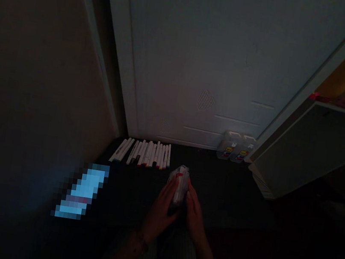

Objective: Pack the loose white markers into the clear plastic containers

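Both of my hands are wrapped round a clear plastic case that seems to hold white markers, with a bit of red near its top. My left hand closes on its left side and my right hand on its right, just above the table's near part. Dim light hides the case's lower end and some fingertips. Beyond it, several white markers with coloured ends lie side by side in a row on the dark table.
Two clear plastic cases with colourful labels stand upright against the white panel at the back right. A bright pixelated screen lies at the table's left. To the right is a shelf unit; a brown wall rises on the left.
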Motion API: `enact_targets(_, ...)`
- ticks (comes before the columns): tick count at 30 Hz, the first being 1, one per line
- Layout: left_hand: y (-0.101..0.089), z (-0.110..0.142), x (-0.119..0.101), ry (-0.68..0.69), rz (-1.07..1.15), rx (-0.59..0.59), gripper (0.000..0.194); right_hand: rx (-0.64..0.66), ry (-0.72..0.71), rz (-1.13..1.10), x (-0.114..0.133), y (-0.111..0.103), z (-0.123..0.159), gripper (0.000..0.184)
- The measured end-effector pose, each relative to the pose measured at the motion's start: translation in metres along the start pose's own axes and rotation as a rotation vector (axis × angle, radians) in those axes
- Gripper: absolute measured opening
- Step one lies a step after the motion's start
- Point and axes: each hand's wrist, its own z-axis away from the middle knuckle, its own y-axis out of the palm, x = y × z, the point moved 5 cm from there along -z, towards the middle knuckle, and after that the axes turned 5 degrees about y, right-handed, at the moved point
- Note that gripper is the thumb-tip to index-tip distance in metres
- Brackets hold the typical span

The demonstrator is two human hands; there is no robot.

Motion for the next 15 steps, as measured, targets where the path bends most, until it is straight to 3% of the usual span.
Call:
enact_targets(8, -0.002, -0.001, 0.004, -0.068, 0.139, -0.091, 0.062, 0.036, -0.047, 0.069, 0.003, 0.006, 0.001, 0.045)
enact_targets(12, -0.010, 0.009, 0.022, -0.289, 0.345, -0.271, 0.059, -0.049, -0.109, 0.180, 0.006, -0.003, -0.004, 0.045)
enact_targets(15, -0.014, 0.016, 0.035, -0.435, 0.490, -0.322, 0.059, -0.150, -0.101, 0.231, -0.001, -0.015, -0.012, 0.046)
